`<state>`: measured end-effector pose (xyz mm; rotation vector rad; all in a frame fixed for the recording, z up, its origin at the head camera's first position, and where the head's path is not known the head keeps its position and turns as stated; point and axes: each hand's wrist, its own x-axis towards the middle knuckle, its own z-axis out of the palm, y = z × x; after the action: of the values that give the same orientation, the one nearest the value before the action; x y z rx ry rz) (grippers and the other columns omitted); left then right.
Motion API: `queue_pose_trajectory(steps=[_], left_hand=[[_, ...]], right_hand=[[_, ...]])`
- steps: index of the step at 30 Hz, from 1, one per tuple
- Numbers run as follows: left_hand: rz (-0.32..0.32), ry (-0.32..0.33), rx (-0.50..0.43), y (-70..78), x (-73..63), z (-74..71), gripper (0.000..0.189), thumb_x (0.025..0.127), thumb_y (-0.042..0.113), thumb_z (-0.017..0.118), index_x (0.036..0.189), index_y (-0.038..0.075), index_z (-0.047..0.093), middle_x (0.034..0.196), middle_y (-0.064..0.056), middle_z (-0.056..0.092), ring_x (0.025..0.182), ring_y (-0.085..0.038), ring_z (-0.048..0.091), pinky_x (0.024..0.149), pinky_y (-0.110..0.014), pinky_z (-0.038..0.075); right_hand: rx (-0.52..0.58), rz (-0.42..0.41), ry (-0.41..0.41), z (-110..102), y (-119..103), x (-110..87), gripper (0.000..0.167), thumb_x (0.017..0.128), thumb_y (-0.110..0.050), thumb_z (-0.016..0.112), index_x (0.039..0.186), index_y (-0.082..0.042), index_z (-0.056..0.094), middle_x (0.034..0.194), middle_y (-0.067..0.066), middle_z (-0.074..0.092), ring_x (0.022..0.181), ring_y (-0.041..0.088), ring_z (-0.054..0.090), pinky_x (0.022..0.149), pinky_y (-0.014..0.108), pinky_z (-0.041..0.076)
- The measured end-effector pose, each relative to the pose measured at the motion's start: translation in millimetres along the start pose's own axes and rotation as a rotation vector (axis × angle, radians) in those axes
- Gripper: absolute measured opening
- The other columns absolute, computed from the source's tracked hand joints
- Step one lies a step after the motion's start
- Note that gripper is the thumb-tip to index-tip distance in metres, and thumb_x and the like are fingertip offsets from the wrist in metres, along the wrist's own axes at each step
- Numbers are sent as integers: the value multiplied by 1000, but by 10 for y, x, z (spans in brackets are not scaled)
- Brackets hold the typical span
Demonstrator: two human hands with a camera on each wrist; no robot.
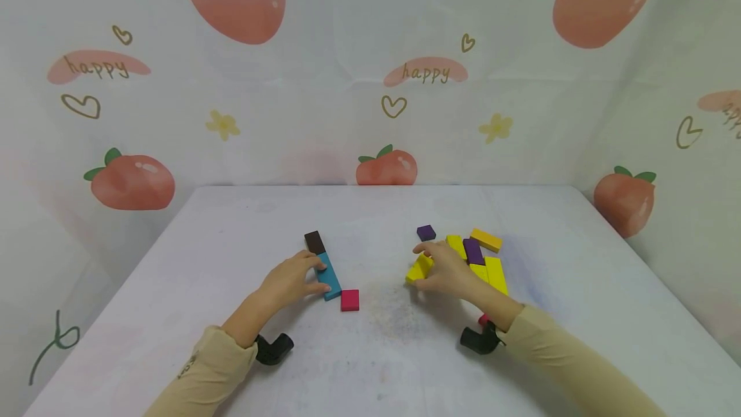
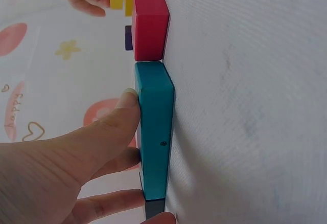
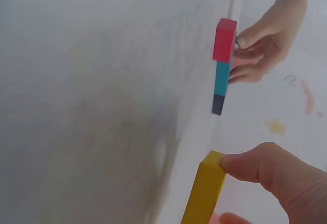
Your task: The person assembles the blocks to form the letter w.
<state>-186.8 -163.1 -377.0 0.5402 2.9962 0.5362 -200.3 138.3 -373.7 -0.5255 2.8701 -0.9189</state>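
Note:
My left hand (image 1: 292, 280) rests on a flat blue block (image 1: 330, 278). In the left wrist view its thumb and fingertips touch the blue block's (image 2: 156, 132) upper side, spread along its length. A black block (image 1: 314, 242) meets the blue one's far end, and a red block (image 1: 350, 300) lies at its near corner. My right hand (image 1: 451, 272) pinches a yellow block (image 1: 418, 270) between thumb and fingers. The right wrist view has the thumb on one end of this yellow block (image 3: 204, 191); its lower part is cut off by the frame.
Beside and behind my right hand lie several yellow blocks (image 1: 496, 275), a purple block (image 1: 473, 251) and an orange block (image 1: 486, 240). A small dark purple block (image 1: 426, 233) sits farther back. A red piece (image 1: 484, 320) shows partly under the right wrist. White table (image 1: 382, 352) meets a printed curtain behind.

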Motion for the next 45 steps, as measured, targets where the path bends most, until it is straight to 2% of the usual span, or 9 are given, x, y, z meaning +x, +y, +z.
queue_pose_trajectory(steps=[5, 27, 45], left_hand=[[-5, -7, 0, -7, 5, 4, 42, 79, 29, 73, 112, 5, 65, 121, -17, 57, 108, -32, 58, 92, -46, 51], [-13, -11, 0, -7, 19, 13, 41, 79, 31, 73, 111, 6, 65, 121, -15, 57, 108, -31, 58, 92, -46, 50], [-34, -29, 23, 3, 22, 10, 41, 79, 32, 73, 111, 7, 65, 122, -15, 57, 110, -31, 58, 93, -46, 50]], right_hand=[[4, 36, -25, 63, -73, 63, 52, 71, -13, 78, 118, -6, 57, 116, 16, 58, 102, 25, 53, 90, 39, 53], [54, -56, -102, 225, -383, 228, 52, 72, -12, 78, 120, -7, 57, 115, 13, 56, 101, 23, 52, 94, 40, 51], [78, -73, -143, 362, -460, 323, 50, 74, -11, 76, 120, -7, 56, 118, 14, 55, 98, 20, 51, 90, 34, 53]])
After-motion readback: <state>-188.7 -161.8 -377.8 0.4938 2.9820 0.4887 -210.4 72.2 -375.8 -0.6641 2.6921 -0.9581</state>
